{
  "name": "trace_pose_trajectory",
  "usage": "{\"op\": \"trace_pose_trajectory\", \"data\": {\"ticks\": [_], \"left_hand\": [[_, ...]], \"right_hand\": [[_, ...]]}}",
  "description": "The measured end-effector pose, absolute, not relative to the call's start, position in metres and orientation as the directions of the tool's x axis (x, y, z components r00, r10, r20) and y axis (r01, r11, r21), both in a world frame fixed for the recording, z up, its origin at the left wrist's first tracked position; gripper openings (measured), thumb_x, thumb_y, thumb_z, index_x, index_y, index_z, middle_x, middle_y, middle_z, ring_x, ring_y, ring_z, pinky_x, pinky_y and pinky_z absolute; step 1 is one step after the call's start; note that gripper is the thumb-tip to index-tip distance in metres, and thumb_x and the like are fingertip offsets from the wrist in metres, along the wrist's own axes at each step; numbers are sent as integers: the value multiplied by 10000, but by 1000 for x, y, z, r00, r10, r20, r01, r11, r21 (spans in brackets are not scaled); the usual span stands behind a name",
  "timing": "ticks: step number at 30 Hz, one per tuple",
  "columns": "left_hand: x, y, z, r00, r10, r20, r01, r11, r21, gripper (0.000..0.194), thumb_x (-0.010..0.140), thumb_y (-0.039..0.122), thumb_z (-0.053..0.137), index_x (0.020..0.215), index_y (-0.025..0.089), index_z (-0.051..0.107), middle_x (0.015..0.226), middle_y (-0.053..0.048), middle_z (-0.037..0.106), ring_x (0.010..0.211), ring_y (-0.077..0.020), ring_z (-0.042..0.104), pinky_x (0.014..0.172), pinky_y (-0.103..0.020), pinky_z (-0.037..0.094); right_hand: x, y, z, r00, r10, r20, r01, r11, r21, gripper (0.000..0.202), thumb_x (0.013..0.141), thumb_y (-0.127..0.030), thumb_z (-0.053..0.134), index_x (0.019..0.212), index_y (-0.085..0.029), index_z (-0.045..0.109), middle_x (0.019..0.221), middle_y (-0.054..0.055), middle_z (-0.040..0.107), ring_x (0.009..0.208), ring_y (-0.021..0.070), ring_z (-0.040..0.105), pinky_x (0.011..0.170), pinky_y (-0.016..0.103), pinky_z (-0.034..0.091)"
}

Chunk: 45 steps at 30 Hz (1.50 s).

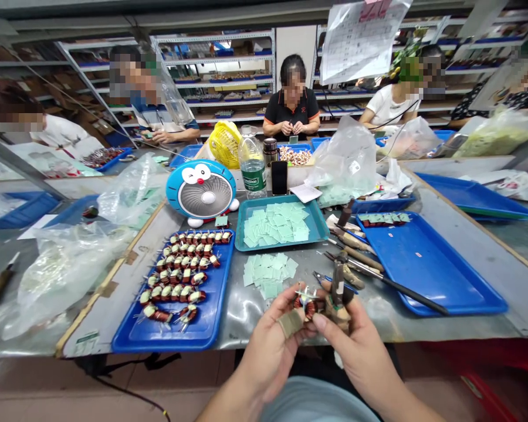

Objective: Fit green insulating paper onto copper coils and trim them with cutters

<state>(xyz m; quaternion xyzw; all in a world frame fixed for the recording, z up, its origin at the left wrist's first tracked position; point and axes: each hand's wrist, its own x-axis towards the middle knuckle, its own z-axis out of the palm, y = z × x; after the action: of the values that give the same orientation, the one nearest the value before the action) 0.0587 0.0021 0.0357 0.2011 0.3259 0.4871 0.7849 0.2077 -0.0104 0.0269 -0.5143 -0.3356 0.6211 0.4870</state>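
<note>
In the lower centre, I have my left hand (268, 340) closed round the wire-wound coil (309, 309), leads upward, my right thumb just beside it, right hand (364, 337) gripping an upright tool (338, 284).

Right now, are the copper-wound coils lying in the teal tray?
No, the teal tray holds a pile of pale green squares.

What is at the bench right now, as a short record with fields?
Left hand: holding a copper-wound coil
Right hand: against the coil's other side, grip partly hidden
Left tray: blue, rows of coils
Middle tray: teal, pale green squares
Bench pile: similar squares, nearer the hands
Right tray: blue, short row of parts at far edge
Behind: cartoon-faced fan, bottle
</note>
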Motion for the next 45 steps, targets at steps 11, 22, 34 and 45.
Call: {"op": "trace_pose_trajectory", "data": {"ticks": [11,22,34,45], "left_hand": [[52,10,27,404,860,-311,-797,498,342,472,838,176,783,1277,178,608,919,-58,696,685,-95,625,723,-242,556],[50,8,25,352,885,-304,-785,456,420,563,851,220,785,1359,239,543,966,-41,684,730,-90,647,763,-232,558],[42,-3,27,310,951,-7,-367,126,922,427,888,311,778,1270,229,605,1157,-97,679,1038,-207,665,917,-313,540],[45,-3,30,332,941,67,-135,-23,991,455,893,293,767,1312,221,605,1178,-109,732,1016,-219,719,909,-306,564]], "right_hand": [[215,-20,12,97,959,-268,-200,-245,-949,811,770,-513,805,1436,-240,431,1384,74,548,1173,115,647,970,135,583],[217,-26,3,126,959,-256,-107,-243,-964,735,779,-512,788,1383,-198,511,1320,90,584,1171,127,632,970,146,580],[236,-18,12,2,997,78,226,76,-971,562,732,-333,818,1260,-203,674,1334,52,570,1208,147,590,1041,150,515],[241,-18,-4,-33,963,268,388,259,-885,522,831,-317,754,1310,-205,578,1284,36,577,1153,72,613,1025,82,504]]}}
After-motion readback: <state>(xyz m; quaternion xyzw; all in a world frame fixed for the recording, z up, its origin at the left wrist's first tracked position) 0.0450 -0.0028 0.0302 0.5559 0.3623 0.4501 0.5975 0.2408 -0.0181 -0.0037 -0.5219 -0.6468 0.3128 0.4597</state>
